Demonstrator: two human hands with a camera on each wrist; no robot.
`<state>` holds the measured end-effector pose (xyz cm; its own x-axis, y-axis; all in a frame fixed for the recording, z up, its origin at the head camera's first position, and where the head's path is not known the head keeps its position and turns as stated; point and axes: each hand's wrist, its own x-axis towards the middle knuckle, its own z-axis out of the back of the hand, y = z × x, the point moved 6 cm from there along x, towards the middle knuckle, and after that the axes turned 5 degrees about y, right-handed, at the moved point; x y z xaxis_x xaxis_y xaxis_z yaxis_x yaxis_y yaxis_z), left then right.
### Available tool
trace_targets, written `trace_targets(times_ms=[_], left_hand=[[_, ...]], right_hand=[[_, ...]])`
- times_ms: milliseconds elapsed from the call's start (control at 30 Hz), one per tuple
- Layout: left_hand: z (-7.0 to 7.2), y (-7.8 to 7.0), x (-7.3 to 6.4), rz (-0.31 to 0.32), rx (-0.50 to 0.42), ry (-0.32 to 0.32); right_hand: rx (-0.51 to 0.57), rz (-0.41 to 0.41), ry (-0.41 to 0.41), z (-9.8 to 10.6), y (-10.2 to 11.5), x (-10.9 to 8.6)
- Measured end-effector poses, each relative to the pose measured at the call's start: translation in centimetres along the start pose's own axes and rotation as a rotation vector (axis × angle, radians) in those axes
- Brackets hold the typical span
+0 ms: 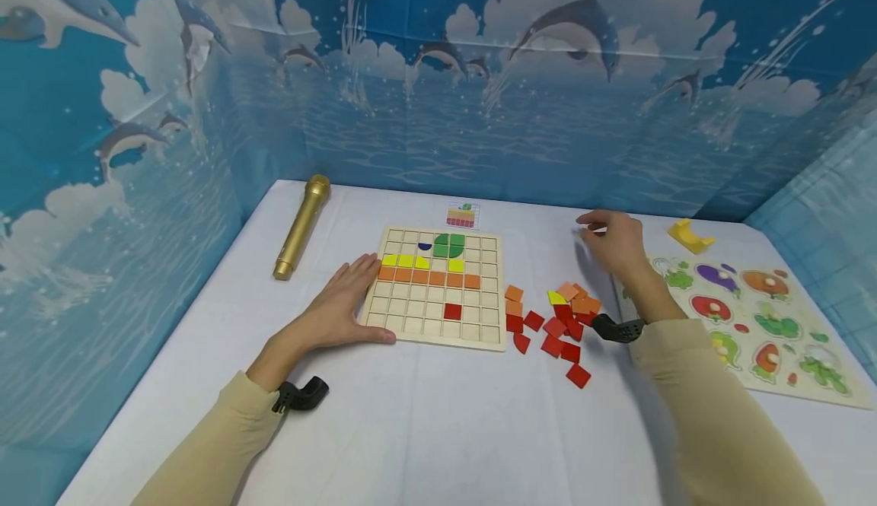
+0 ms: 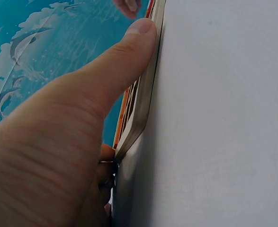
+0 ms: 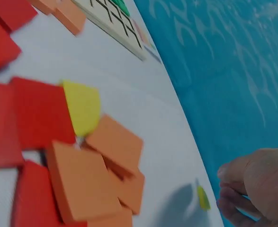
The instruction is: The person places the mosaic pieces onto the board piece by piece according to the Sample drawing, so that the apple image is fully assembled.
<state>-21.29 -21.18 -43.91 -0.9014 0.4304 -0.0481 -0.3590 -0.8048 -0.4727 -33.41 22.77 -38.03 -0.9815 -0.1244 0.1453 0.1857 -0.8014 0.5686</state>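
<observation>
My left hand (image 1: 337, 310) is spread at the near left corner of a wooden grid board (image 1: 411, 325), its straight thumb (image 2: 136, 47) along the front edge and fingers at the left side. On the board lie green pieces (image 1: 448, 246), a dark blue half-round (image 1: 425, 246), yellow tiles (image 1: 406, 262), a row of orange tiles (image 1: 429, 278) and one red tile (image 1: 452, 311). My right hand (image 1: 614, 241) hovers beyond the loose tiles with loosely bent fingers and nothing visible in them. A small yellow-green piece (image 3: 203, 197) shows near its fingertips in the right wrist view.
Loose red tiles (image 1: 554, 327), orange tiles (image 1: 585, 306) and a yellow piece (image 1: 556, 297) lie right of the board. A picture card (image 1: 463, 215) is behind it. A gold microphone (image 1: 301, 228) lies left; a vegetable puzzle board (image 1: 743, 316) and yellow stand (image 1: 690, 237) are right.
</observation>
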Motion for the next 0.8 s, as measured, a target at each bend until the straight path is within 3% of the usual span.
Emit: trace_targets(times_ms=[133,267,500,800], left_hand=[[0.0,-0.1,0.0,0.002,-0.001,-0.001],[0.0,-0.1,0.0,0.002,-0.006,0.0],[0.0,-0.1,-0.1,-0.001,-0.007,0.003],[0.1,-0.2,-0.1,0.003,0.0,0.0]], right_hand=[[-0.034,-0.048,0.03,0.1,-2.0,0.1],[-0.076,-0.04,0.051,-0.5,-2.9,0.1],[-0.086,-0.014,0.007,-1.0,-3.1,0.0],[-0.098,-0.012,0.014,-1.1,-2.9,0.2]])
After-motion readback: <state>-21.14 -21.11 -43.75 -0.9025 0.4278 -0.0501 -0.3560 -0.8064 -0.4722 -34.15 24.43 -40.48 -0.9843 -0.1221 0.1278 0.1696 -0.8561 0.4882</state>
